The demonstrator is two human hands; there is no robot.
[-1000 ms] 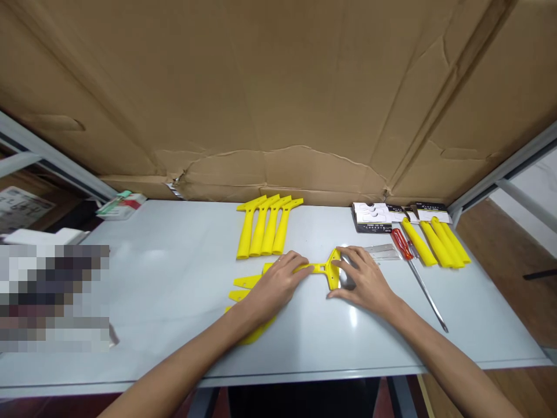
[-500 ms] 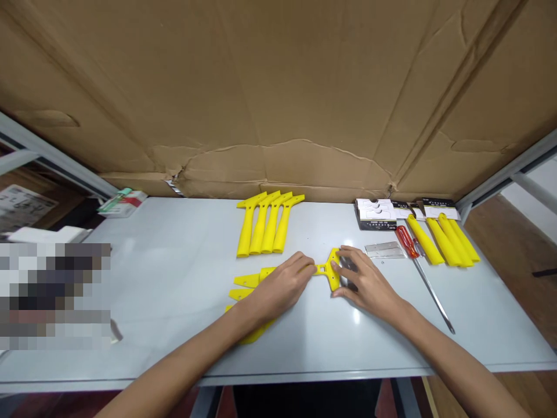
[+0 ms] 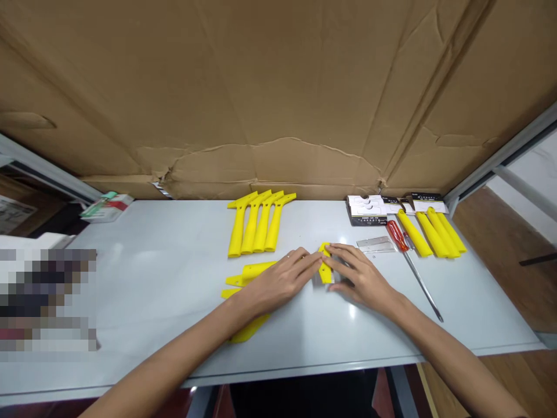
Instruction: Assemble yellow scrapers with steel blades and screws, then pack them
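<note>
A yellow plastic scraper [image 3: 324, 269] lies flat mid-table, its handle running left under my left hand [image 3: 282, 281]. That hand presses down on the handle, with its fingertips near the T-shaped head. My right hand [image 3: 357, 277] rests on the head from the right, fingertips on its yellow edge, and covers a thin metal blade there. Both hands meet at the head. More yellow scraper pieces [image 3: 243, 281] lie under and beside my left wrist.
Several yellow scrapers [image 3: 256, 226] lie side by side at the back centre. At the right are a red-handled screwdriver [image 3: 409, 255], loose metal blades [image 3: 374, 245], yellow handles [image 3: 430, 232] and small card packs [image 3: 365, 210]. Cardboard [image 3: 278, 93] walls off the back. A small box [image 3: 107, 206] sits at the back left.
My left hand has slid right along the handle toward the scraper's head, so the fingertips of both hands now nearly touch. The view shifted slightly.
</note>
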